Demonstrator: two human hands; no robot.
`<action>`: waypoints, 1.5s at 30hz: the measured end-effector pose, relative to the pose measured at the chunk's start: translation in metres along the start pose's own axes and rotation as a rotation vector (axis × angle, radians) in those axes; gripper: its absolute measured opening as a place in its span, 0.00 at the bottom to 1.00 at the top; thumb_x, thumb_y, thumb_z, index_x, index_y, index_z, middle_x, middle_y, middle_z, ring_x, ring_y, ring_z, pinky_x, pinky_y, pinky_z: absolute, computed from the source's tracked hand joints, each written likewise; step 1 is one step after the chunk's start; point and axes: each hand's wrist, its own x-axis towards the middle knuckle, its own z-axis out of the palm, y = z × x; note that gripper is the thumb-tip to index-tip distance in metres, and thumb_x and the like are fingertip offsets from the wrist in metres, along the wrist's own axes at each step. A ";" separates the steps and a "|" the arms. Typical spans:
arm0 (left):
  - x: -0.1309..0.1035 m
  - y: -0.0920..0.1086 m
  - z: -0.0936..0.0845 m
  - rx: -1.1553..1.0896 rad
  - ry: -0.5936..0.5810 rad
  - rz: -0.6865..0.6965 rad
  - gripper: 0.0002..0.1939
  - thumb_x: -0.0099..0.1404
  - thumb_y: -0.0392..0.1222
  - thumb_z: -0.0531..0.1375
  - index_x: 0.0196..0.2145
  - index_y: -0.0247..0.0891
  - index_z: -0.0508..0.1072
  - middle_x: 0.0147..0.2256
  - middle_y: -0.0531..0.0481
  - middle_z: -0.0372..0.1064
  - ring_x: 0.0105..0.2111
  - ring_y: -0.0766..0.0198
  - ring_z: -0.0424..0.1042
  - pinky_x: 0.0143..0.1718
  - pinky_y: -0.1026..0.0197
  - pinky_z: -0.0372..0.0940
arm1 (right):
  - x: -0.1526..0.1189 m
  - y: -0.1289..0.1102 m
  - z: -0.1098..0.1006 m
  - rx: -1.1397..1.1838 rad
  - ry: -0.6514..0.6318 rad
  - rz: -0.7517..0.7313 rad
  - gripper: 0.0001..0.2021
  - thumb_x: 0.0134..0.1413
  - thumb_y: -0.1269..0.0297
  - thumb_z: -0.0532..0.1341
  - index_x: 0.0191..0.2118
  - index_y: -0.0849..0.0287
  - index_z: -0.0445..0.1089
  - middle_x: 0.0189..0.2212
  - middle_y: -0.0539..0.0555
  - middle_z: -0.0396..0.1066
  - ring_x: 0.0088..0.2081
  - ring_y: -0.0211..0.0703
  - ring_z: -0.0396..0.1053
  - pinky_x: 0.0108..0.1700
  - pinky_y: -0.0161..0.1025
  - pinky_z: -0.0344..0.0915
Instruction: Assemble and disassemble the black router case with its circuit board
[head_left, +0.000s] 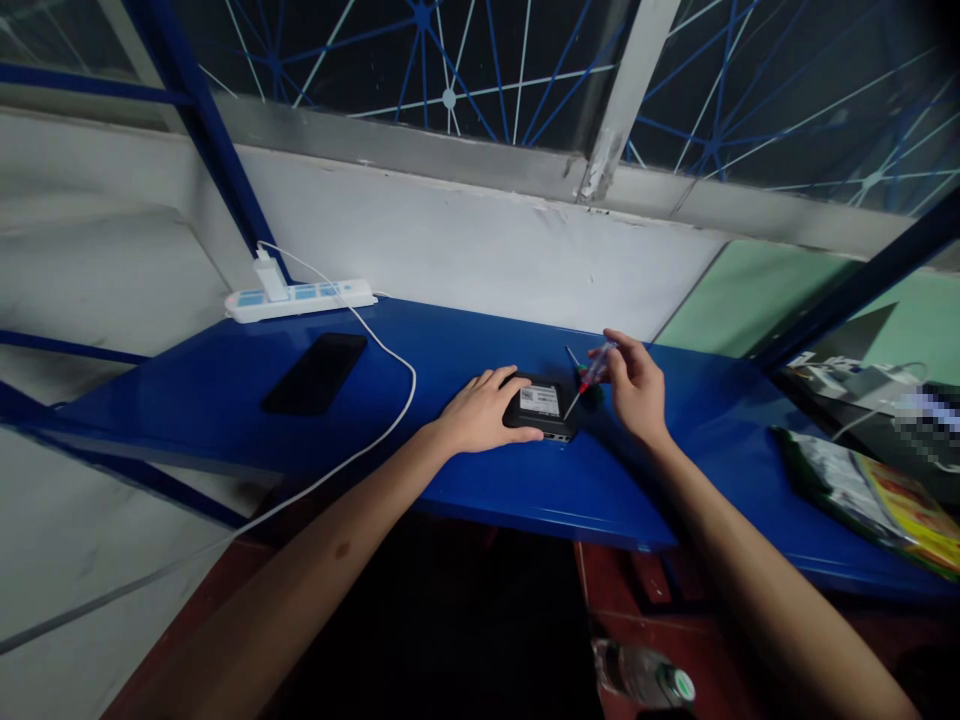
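Observation:
A small black electronic box (pixel 513 413) with a white label on top and ports along its near edge lies on the blue table. My left hand (pixel 480 412) grips its left side, with the thumb along the near edge and the fingers over the top. Pinched in my right hand (pixel 639 388) is a screwdriver (pixel 597 368) with a clear and red handle. Its shaft slants down to the right corner of the box, where the tip appears to touch. Behind it, partly hidden, lies another thin tool (pixel 572 356) with a dark green part.
A black phone (pixel 316 374) lies to the left. Behind it stands a white power strip (pixel 300 299) with a charger; its white cable (pixel 411 385) crosses the table. At right are a colourful packet (pixel 874 495) and electronics. A bottle (pixel 645 675) sits below the table.

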 end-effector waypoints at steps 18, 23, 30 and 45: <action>-0.001 0.001 -0.001 0.012 0.024 0.005 0.43 0.59 0.73 0.57 0.64 0.47 0.59 0.67 0.41 0.50 0.62 0.37 0.57 0.60 0.36 0.56 | 0.001 -0.007 0.002 0.067 -0.003 0.042 0.20 0.61 0.54 0.60 0.55 0.55 0.71 0.40 0.57 0.77 0.30 0.45 0.76 0.32 0.46 0.73; -0.001 0.002 -0.002 0.016 0.013 0.001 0.43 0.60 0.73 0.57 0.64 0.45 0.59 0.67 0.40 0.50 0.62 0.37 0.56 0.61 0.36 0.56 | 0.001 -0.009 0.001 -0.029 0.024 -0.041 0.16 0.59 0.55 0.63 0.51 0.53 0.73 0.27 0.49 0.70 0.24 0.38 0.69 0.30 0.43 0.72; -0.001 0.002 -0.002 0.012 0.004 -0.003 0.43 0.60 0.73 0.57 0.64 0.46 0.59 0.68 0.41 0.49 0.62 0.37 0.56 0.60 0.36 0.56 | 0.001 -0.007 0.000 0.057 -0.017 0.045 0.18 0.63 0.49 0.56 0.53 0.50 0.72 0.44 0.56 0.77 0.30 0.45 0.76 0.30 0.45 0.74; -0.001 0.001 0.000 0.028 0.026 0.004 0.42 0.60 0.72 0.57 0.64 0.47 0.59 0.67 0.42 0.51 0.62 0.38 0.57 0.61 0.37 0.57 | 0.003 -0.005 0.000 0.086 0.002 0.068 0.21 0.60 0.55 0.60 0.58 0.51 0.67 0.38 0.53 0.75 0.25 0.39 0.72 0.29 0.42 0.73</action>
